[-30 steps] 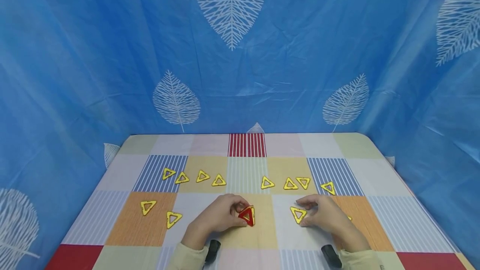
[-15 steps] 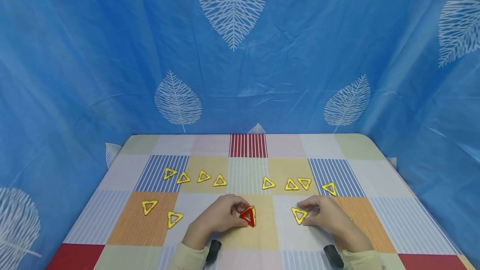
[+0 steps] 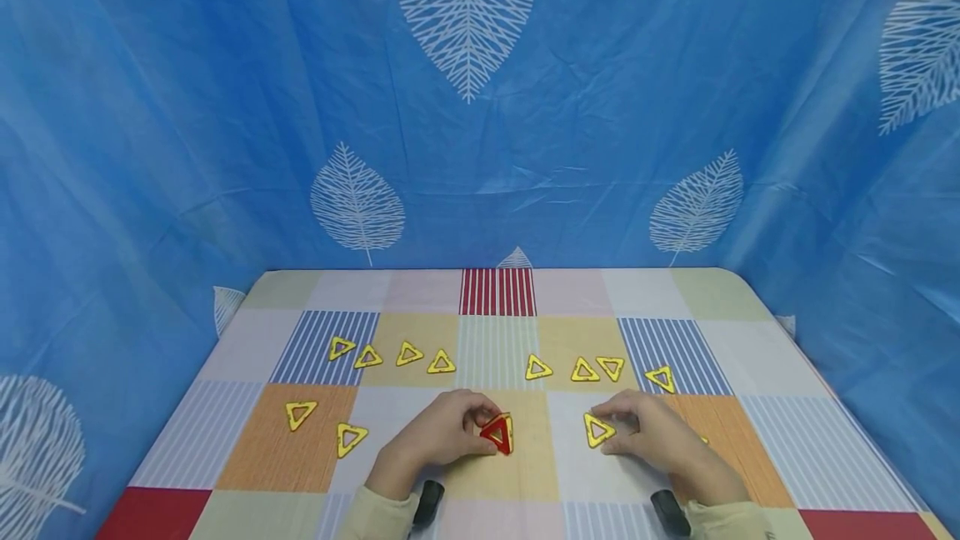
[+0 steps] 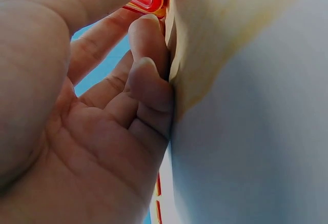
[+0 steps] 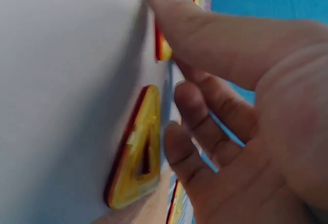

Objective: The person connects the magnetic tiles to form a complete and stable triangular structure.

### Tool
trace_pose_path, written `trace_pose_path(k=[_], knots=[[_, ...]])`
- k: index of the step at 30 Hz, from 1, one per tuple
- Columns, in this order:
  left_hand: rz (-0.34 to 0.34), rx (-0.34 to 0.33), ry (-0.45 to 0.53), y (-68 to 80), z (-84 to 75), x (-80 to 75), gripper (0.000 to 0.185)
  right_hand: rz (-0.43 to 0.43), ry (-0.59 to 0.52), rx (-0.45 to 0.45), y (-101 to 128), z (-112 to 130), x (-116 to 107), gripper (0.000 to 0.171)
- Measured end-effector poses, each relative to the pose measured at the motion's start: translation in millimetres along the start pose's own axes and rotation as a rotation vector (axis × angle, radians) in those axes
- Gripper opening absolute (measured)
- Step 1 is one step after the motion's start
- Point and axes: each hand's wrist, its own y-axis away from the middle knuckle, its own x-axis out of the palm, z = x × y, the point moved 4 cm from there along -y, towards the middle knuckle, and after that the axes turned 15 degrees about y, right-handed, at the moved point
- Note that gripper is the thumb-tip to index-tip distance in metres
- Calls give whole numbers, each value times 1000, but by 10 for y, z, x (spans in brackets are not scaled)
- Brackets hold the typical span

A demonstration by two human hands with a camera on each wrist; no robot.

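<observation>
On the worktop (image 3: 225,457), covered by a checked cloth, the left hand (image 3: 438,433) curls its fingers (image 4: 148,49) round a small red triangle (image 3: 497,433) that stands propped up on the yellow square near the front middle, with a yellow piece just behind it; the left wrist view shows only a sliver of red above the fingertips. The right hand (image 3: 652,432) lies well apart to the right, its fingers (image 5: 189,147) bent and closing on the edge of a yellow triangle (image 3: 597,429) that lies flat on the pale square (in the right wrist view the thumb presses the cloth just past the triangle while the other fingertips touch its near edge). Farther back, a row of four yellow triangles (image 3: 389,355) lies on the left and another row of four (image 3: 597,370) on the right, and two more yellow triangles (image 3: 324,427) sit on the orange square at the left
</observation>
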Motion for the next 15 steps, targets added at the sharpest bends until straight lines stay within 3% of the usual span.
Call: trace_pose_path(k=[7,15], knots=[[1,0,0,4,2,-1,35,17,-5,-22,2,-16,10,30],[4,14,2,5,2,-4,35,-43,34,-32,-2,-31,24,21]])
